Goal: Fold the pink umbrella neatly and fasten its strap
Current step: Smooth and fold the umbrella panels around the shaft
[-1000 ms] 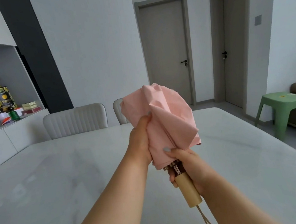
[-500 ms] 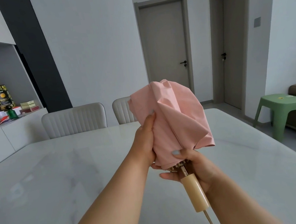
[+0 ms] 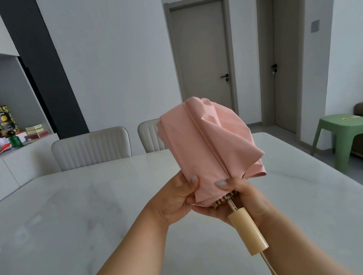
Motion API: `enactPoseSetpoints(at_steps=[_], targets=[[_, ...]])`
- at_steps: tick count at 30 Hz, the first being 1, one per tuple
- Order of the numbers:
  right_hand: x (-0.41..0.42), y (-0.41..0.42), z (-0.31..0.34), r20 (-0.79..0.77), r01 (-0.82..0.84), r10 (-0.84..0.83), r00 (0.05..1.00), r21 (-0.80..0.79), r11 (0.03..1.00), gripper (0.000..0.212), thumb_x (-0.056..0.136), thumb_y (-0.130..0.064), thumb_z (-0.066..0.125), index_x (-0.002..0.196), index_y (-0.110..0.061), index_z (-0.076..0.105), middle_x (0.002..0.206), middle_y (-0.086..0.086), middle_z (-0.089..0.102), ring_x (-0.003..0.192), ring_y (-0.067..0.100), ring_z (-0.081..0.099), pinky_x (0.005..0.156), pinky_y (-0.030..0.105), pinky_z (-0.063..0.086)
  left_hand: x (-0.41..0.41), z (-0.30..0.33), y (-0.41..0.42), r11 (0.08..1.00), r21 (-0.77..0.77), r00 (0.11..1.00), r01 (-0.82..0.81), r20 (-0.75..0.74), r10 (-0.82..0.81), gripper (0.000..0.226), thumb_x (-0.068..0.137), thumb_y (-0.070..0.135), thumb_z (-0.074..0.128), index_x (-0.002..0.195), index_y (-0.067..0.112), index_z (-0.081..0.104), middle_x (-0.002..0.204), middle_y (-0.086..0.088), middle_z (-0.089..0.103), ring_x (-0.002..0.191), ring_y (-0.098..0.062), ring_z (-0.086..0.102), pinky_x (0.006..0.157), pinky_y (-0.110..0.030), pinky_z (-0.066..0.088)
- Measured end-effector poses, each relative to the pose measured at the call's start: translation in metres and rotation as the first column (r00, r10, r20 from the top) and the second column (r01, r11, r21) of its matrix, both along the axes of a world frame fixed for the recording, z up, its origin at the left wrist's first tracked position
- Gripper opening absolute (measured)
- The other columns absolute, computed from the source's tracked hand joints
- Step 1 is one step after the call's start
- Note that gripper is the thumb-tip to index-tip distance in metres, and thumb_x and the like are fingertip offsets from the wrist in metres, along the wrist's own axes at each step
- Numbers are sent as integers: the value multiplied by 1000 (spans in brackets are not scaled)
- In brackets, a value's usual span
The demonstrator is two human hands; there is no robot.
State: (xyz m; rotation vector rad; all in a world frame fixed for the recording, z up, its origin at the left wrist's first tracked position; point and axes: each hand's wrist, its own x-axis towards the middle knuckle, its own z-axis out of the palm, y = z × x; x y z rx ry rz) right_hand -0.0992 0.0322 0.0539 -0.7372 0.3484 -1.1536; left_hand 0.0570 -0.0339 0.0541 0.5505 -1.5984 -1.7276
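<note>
**Pink umbrella held collapsed above desk, canopy loose, both hands at its lower edge**

Head view. The pink umbrella [image 3: 208, 148] is held in the air over the white marble desk [image 3: 72, 214], just right of frame centre, not touching the surface. Its canopy is collapsed but loosely bunched, with uneven folds flaring toward 3 o'clock. The canopy end points toward 12 o'clock; the pale wooden handle [image 3: 248, 233] points toward 5 o'clock, with a cord trailing from its end out of the frame's bottom edge. The strap cannot be made out.

The left hand [image 3: 173, 202] grips the canopy's lower edge on its 9 o'clock side, thumb curled onto the fabric. The right hand [image 3: 241, 198] is clamped on the umbrella at the junction of canopy and shaft, thumb pressed on the fabric, remaining fingers wrapped behind and under. The two hands touch beneath the rib tips [image 3: 223, 200].

Surroundings: two pale upholstered chairs [image 3: 90, 148] stand at the desk's far edge, toward 11 o'clock. A shelf [image 3: 19, 146] with tins and bottles sits at 9 o'clock. A green stool [image 3: 344, 137] stands on the floor at 3 o'clock. Two grey doors [image 3: 201, 53] are at 12 to 1 o'clock.
</note>
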Motion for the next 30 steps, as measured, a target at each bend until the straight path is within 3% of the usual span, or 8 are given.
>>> enactPoseSetpoints(at_steps=[4, 7, 10, 18, 20, 23, 26, 30], targets=[[1, -1, -4, -58, -40, 39, 998, -16, 999, 72, 60, -5, 69, 128, 9, 51, 128, 37, 53, 116, 52, 52, 95, 60, 46, 11, 2, 2, 999, 31, 999, 34, 29, -35, 87, 77, 29, 75, 148, 1, 32, 137, -21, 53, 124, -32, 55, 94, -41, 52], [2, -1, -6, -76, -59, 58, 995, -14, 998, 65, 61, -5, 68, 123, 10, 55, 124, 36, 55, 116, 53, 52, 89, 58, 51, 17, 3, 0, 997, 36, 994, 72, 76, -74, 64, 85, 14, 56, 146, 3, 36, 121, -7, 66, 108, -19, 64, 91, -37, 54], [5, 0, -6, -108, -67, 65, 992, -14, 998, 51, 63, -3, 68, 113, 9, 64, 119, 35, 57, 118, 55, 51, 87, 58, 51, 25, 0, -4, 997, 43, 993, 65, 93, -69, 62, 84, 12, 60, 143, 4, 43, 128, -10, 61, 118, -25, 58, 96, -37, 49], [8, 2, -7, -245, 150, -152, 958, -27, 988, 51, 61, -1, 71, 110, 5, 58, 88, 22, 69, 76, 31, 69, 62, 37, 58, 35, 13, -7, 988, -48, 946, -147, 285, 155, 55, 81, -4, 71, 132, 4, 55, 123, -22, 62, 109, -31, 64, 100, -46, 50], [7, 2, -8, -311, 242, -256, 915, -83, 967, 46, 63, -3, 68, 108, 1, 58, 80, 16, 70, 76, 30, 67, 54, 32, 56, 34, 35, -8, 862, -51, 837, -504, 219, 501, 41, 83, -6, 62, 120, 9, 58, 104, -16, 65, 91, -29, 65, 93, -44, 51], [6, 0, -9, -320, 306, -335, 886, -138, 942, 46, 61, -7, 70, 105, -1, 58, 81, 17, 63, 82, 35, 54, 43, 26, 44, 33, 92, -9, 444, -345, 476, -827, -10, 879, 16, 84, 12, 55, 92, 25, 58, 93, -1, 60, 87, -22, 59, 85, -35, 47], [3, -2, -8, -321, 344, -374, 870, -148, 927, 42, 61, -8, 70, 101, -2, 58, 83, 19, 58, 80, 33, 48, 41, 24, 38, 20, 147, -1, 400, -588, 521, -703, -43, 852, 30, 83, 27, 56, 112, 23, 60, 105, 6, 61, 101, -16, 60, 94, -30, 47], [0, -3, -9, -344, 347, -388, 855, -178, 921, 36, 61, -5, 69, 96, -2, 59, 82, 17, 55, 69, 26, 48, 41, 24, 38, -11, 181, 1, 454, -815, 504, -360, 240, 830, 31, 98, 38, 46, 103, 13, 63, 102, -1, 62, 95, -19, 56, 87, -32, 43]])
